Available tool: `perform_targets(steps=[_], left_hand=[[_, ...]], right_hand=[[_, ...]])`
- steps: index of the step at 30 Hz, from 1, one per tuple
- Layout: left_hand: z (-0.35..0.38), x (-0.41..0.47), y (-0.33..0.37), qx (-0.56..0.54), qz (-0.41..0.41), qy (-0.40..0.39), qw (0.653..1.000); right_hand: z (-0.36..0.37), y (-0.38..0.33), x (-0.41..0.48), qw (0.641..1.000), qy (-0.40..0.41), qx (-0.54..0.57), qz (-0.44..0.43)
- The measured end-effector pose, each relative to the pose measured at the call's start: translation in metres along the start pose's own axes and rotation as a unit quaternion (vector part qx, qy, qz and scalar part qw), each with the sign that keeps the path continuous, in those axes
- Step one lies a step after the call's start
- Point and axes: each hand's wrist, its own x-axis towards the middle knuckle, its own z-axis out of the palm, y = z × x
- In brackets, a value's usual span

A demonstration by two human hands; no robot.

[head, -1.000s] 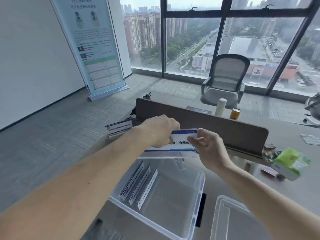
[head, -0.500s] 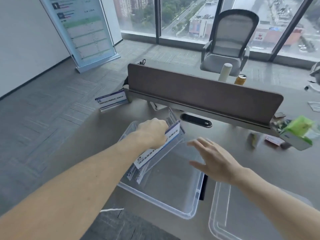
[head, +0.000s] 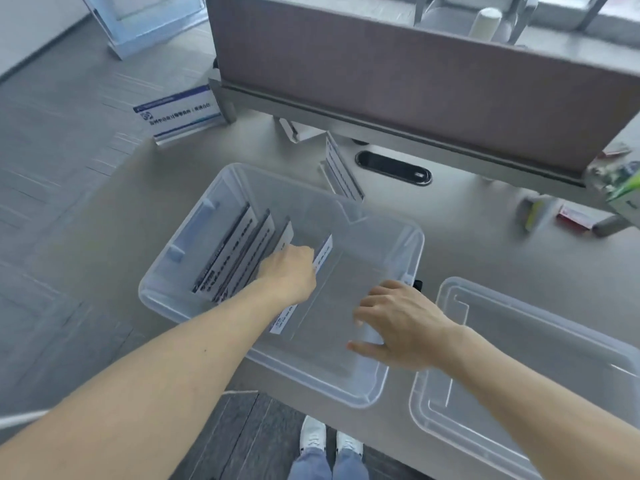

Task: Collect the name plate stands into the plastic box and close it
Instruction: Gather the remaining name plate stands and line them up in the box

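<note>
A clear plastic box (head: 398, 382) stands open on the grey desk. Three name plate stands (head: 239, 254) lean in a row against its left side. My left hand (head: 289, 271) is inside the box, shut on a fourth name plate stand (head: 323, 252), which sits beside the row. My right hand (head: 398, 323) hovers over the right half of the box with fingers apart and nothing in it. Two more name plate stands are outside the box: one (head: 178, 112) at the desk's far left corner, one (head: 341, 171) just behind the box. The clear lid (head: 519, 368) lies to the right.
A brown divider panel (head: 415, 84) runs across the back of the desk, with a cable slot (head: 394, 167) below it. Small packets (head: 571, 216) and a green box (head: 623, 192) sit at the far right. My feet (head: 329, 441) show below the desk's near edge.
My left hand has lowered the name plate stand into the box beside the others. My right hand let go of it and now hovers over the box. The view has tilted downward.
</note>
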Motion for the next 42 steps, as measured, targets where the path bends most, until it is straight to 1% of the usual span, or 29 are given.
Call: perform_targets(steps=[4, 8, 11, 13, 19, 26, 34, 37, 39, 42], left_hand=[[0.016, 0.015, -0.004, -0.004, -0.019, -0.001, 1.000], [0.021, 0.021, -0.004, -0.023, -0.022, 0.021, 0.999], [0.023, 0.017, -0.007, 0.000, -0.029, -0.026, 0.999], [0.025, 0.014, -0.010, 0.013, -0.034, -0.042, 0.998], [0.022, 0.015, -0.020, 0.016, -0.068, -0.027, 0.997], [0.022, 0.019, -0.026, -0.014, -0.095, -0.024, 0.995], [0.021, 0.018, -0.026, -0.019, -0.090, -0.019, 0.996], [0.016, 0.013, -0.026, -0.014, -0.079, -0.006, 0.997], [0.001, 0.007, -0.025, -0.010, -0.061, 0.006, 0.998], [-0.043, -0.007, -0.019, 0.012, -0.024, 0.016, 1.000]], right_hand=[[0.011, 0.002, 0.003, 0.999, 0.021, -0.022, -0.012], [0.014, 0.004, 0.002, 0.998, 0.054, -0.025, -0.021], [0.015, 0.004, 0.003, 0.998, 0.046, -0.032, -0.022], [0.015, 0.003, 0.002, 0.998, 0.043, -0.030, -0.019], [0.014, 0.003, 0.002, 0.998, 0.052, -0.031, -0.016], [0.014, 0.002, 0.002, 0.998, 0.054, -0.032, -0.013], [0.011, 0.001, 0.001, 0.999, 0.029, -0.042, 0.000], [0.010, -0.001, 0.000, 0.999, 0.021, -0.047, 0.005], [0.007, -0.002, 0.000, 0.999, 0.003, -0.050, 0.010], [-0.002, -0.007, -0.001, 0.997, -0.045, -0.052, 0.022]])
